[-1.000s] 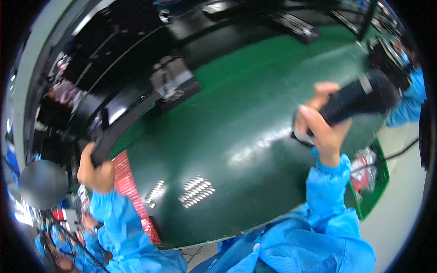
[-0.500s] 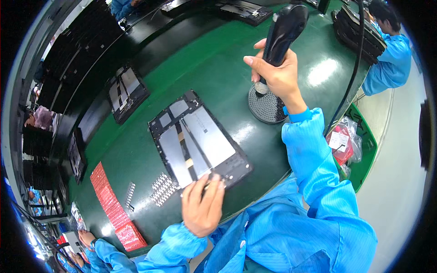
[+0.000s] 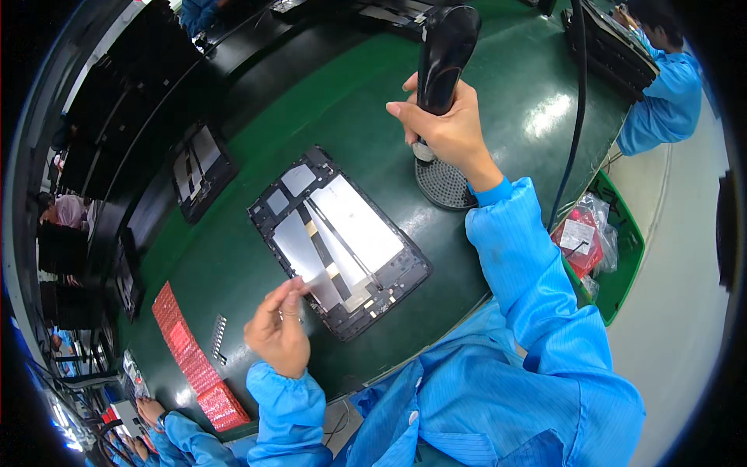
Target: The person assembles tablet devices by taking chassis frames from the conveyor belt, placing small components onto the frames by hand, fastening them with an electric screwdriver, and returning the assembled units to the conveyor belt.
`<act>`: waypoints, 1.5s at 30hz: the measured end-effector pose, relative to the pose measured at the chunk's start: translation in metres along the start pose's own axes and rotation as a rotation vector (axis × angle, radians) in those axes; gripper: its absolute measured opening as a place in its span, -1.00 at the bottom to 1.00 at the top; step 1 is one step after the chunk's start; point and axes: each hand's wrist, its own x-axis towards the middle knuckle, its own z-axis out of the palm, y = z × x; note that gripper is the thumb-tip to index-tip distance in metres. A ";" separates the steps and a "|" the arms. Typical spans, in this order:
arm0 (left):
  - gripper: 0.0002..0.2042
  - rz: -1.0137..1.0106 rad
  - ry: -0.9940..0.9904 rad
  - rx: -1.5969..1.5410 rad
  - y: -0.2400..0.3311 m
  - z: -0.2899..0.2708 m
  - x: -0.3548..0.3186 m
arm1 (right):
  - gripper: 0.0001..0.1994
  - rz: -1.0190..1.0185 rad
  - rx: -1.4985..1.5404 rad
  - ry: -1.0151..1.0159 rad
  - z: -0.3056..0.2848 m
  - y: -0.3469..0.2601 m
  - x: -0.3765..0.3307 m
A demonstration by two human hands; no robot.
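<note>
Right hand [image 3: 447, 128] grips a black scanner [image 3: 442, 58]; left hand [image 3: 278, 331] seemingly touches the open tablet [image 3: 338, 241].

Dark green worktop [image 3: 233, 257]: smooth, glossy, lamp glare on it. On worktop, open flat rectangular device panel [image 3: 340, 241]: black matt plastic frame, inner plates dull silvery metal, pale smooth sheet. Beside panel, black handheld scanner [image 3: 443, 54]: smooth semi-gloss plastic; round base below it perforated, matt. Blue smock sleeve [image 3: 529, 265]: woven cloth, fine ribbed stripe. Left of panel, red label strip [image 3: 191, 358]: glossy.
</note>
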 end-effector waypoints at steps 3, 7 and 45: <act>-0.85 0.161 -0.010 0.170 -0.007 -0.019 0.007 | -0.74 0.013 0.025 -0.003 0.007 0.001 -0.001; -0.83 -0.200 0.046 0.137 -0.014 -0.046 0.004 | -0.73 0.001 -0.131 0.057 0.017 -0.014 -0.004; -0.93 -0.672 -0.232 -0.105 -0.047 -0.046 0.086 | -0.73 -0.005 0.107 -0.433 0.222 -0.002 -0.051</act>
